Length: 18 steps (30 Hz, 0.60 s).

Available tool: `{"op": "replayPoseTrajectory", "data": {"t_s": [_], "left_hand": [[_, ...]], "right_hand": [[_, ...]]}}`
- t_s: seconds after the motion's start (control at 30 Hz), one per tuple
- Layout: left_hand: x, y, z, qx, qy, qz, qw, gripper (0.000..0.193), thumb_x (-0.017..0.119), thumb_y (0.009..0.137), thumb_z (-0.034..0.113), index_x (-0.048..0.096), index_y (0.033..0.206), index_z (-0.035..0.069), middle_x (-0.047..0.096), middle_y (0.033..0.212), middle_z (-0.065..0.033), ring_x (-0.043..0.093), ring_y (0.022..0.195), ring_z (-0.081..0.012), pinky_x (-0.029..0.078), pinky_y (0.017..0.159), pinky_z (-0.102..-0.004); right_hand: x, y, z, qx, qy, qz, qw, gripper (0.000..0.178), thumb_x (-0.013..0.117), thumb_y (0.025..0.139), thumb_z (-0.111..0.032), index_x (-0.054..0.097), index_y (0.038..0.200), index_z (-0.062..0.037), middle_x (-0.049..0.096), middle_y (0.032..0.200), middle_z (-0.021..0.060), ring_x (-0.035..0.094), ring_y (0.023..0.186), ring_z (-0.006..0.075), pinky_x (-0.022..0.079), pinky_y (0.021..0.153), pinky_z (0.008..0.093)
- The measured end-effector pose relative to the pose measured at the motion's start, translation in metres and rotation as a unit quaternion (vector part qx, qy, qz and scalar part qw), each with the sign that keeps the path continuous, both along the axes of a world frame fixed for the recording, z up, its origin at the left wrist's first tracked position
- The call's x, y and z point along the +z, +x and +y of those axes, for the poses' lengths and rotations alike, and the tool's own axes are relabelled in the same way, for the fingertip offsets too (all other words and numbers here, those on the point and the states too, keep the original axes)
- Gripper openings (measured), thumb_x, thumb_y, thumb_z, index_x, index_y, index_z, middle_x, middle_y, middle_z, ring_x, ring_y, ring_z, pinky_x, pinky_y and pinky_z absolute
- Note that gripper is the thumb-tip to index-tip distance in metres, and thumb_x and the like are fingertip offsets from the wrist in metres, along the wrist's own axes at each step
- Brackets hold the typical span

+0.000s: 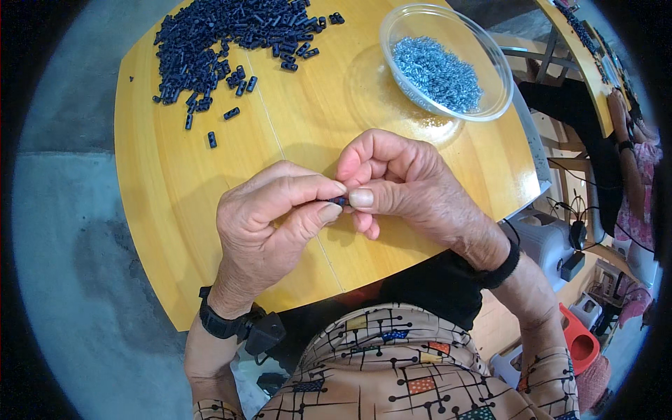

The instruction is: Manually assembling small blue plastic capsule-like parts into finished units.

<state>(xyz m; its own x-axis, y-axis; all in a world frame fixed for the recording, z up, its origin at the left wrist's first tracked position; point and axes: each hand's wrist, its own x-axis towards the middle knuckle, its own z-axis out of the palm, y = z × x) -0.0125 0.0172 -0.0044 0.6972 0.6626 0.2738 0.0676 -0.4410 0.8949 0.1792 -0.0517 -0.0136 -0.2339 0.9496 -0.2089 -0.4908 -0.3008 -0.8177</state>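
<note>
Over the middle of the table, my left hand [262,217] pinches a small black plastic piece [338,201] between thumb and forefinger. From the other side, my right hand [409,178] has its thumb and fingertips closed at the same piece's right end. Most of the piece is covered by the fingertips, and whether the right hand also has a tiny metal part cannot be made out. Beyond the left hand spreads a pile of short black plastic pieces [224,42] with holes, several lying loose nearby. A clear round bowl [498,80] of small shiny metal parts [437,73] stands past the right hand.
The yellow wooden table [182,203] has curved edges and a seam across it. At the right, another person's arm [630,168] rests by a second table [584,49]. Cables [577,210], a white plastic jug [539,245] and a red plastic item [579,343] are below.
</note>
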Motion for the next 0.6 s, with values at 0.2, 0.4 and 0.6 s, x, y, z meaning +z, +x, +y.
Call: {"op": "replayPoseTrajectory", "data": {"t_s": [0.2, 0.4, 0.6], "left_hand": [[0.000, 0.002, 0.000, 0.043, 0.014, -0.012, 0.999, 0.016, 0.073, 0.072, -0.003, 0.068, 0.087, 0.002, 0.066, 0.079, -0.0061, 0.063, 0.067, -0.0128, 0.049, 0.059, -0.0227], [0.004, 0.003, 0.003, 0.055, 0.107, 0.032, 0.992, 0.015, 0.072, 0.070, -0.004, 0.067, 0.082, 0.002, 0.065, 0.075, -0.0065, 0.063, 0.064, -0.0134, 0.049, 0.056, -0.0240], [0.002, 0.003, 0.004, 0.051, 0.138, 0.045, 0.988, 0.013, 0.070, 0.070, -0.006, 0.065, 0.080, 0.001, 0.062, 0.071, -0.0074, 0.061, 0.059, -0.0145, 0.047, 0.052, -0.0249]], "right_hand": [[-0.002, -0.008, -0.001, -0.042, 0.012, -0.006, 0.999, 0.013, 0.059, 0.091, -0.004, 0.053, 0.102, 0.0002, 0.063, 0.081, 0.0054, 0.062, 0.067, 0.0095, 0.052, 0.059, 0.0223], [0.001, -0.016, -0.004, -0.077, 0.012, -0.054, 0.996, 0.015, 0.056, 0.092, -0.004, 0.052, 0.105, 0.0032, 0.063, 0.083, 0.0079, 0.063, 0.068, 0.0115, 0.054, 0.061, 0.0236], [0.001, -0.020, -0.009, -0.089, 0.016, -0.086, 0.992, 0.027, 0.051, 0.092, 0.001, 0.049, 0.119, 0.0058, 0.063, 0.087, 0.0110, 0.064, 0.069, 0.0131, 0.055, 0.061, 0.0252]]}}
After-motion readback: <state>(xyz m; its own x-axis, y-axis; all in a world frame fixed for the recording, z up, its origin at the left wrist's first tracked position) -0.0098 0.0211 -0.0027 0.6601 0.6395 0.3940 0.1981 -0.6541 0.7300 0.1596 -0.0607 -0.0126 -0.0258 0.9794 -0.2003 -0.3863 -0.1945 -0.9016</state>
